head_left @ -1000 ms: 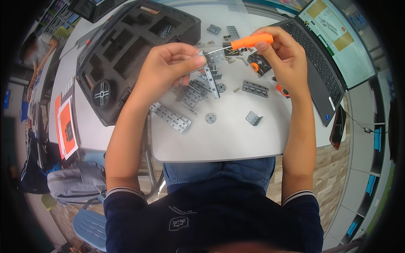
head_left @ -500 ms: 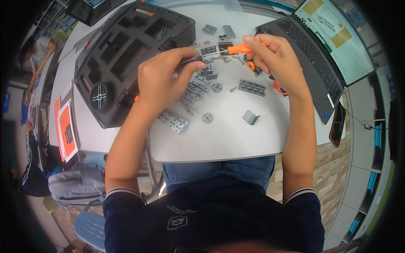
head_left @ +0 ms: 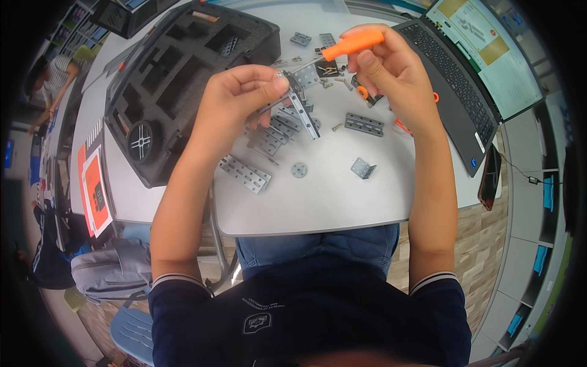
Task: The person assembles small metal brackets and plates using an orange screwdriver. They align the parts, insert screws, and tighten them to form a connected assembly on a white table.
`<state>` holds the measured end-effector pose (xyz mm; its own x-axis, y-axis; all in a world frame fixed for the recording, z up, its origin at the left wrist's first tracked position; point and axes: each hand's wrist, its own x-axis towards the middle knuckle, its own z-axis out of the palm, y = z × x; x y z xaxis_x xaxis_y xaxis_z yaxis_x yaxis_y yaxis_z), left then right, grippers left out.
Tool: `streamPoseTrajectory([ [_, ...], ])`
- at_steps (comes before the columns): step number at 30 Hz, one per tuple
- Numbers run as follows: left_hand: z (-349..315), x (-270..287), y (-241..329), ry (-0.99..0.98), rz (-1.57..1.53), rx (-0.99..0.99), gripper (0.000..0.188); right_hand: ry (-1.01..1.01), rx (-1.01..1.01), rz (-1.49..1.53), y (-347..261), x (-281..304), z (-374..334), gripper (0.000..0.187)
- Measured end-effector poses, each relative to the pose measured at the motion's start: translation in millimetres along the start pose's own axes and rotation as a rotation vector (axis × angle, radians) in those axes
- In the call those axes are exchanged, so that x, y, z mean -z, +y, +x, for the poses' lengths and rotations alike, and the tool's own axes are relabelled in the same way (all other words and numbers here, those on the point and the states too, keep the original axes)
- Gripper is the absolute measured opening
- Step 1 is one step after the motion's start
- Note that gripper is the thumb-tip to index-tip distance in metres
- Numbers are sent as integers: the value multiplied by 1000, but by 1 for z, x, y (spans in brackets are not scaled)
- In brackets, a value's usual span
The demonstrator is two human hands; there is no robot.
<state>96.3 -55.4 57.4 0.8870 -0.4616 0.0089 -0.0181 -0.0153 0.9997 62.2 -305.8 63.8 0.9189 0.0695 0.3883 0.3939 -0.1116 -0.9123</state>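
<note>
My left hand (head_left: pixel 235 101) pinches an assembly of grey perforated metal beams (head_left: pixel 304 114) between thumb and fingers. One beam slants down toward me, and a flat plate with holes (head_left: pixel 307 76) shows behind it. In my right hand (head_left: pixel 397 76) is a screwdriver (head_left: pixel 353 44), held by its orange handle. Its thin shaft slopes down left to the assembly near my left thumb; whether the tip sits in a screw is too small to tell. Below the left hand lie several grey metal channels (head_left: pixel 246 174), partly hidden by it.
A black foam-lined case (head_left: pixel 177 79) stands at left, with a black wheel (head_left: pixel 142 140). An open laptop (head_left: pixel 452 79) is at right. Loose on the white table (head_left: pixel 318 205) lie a channel (head_left: pixel 364 124), an angle bracket (head_left: pixel 363 168), a round disc (head_left: pixel 299 170) and several small screws (head_left: pixel 330 84).
The screwdriver's handle has risen and tilted, and my right fingers have loosened around it. The metal assembly has turned in my left hand, so a beam now points toward me.
</note>
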Motion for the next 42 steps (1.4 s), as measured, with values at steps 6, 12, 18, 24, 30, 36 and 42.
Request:
streamPoseTrajectory([
  [6, 5, 12, 5, -296, -175, 236, 31, -75, 103, 101, 3, 0, 0, 35],
  [12, 2, 9, 5, -278, -409, 365, 30, 35, 135, 108, 6, 0, -2, 34],
  [18, 2, 10, 6, -339, -454, 437, 34, -19, 192, -25, 8, 9, 0, 28],
  [24, 5, 9, -3, -308, -287, 310, 33, 106, 191, -248, 9, 9, 0, 22],
  [30, 8, 11, -5, -313, -177, 277, 39, 123, 247, -386, 10, 12, 0, 17],
  [36, 2, -4, -7, -86, 65, 116, 28, 161, 163, -378, 13, 12, -1, 16],
  [42, 2, -7, -16, 59, 398, -218, 26, 148, 47, -389, 7, 13, -3, 19],
])
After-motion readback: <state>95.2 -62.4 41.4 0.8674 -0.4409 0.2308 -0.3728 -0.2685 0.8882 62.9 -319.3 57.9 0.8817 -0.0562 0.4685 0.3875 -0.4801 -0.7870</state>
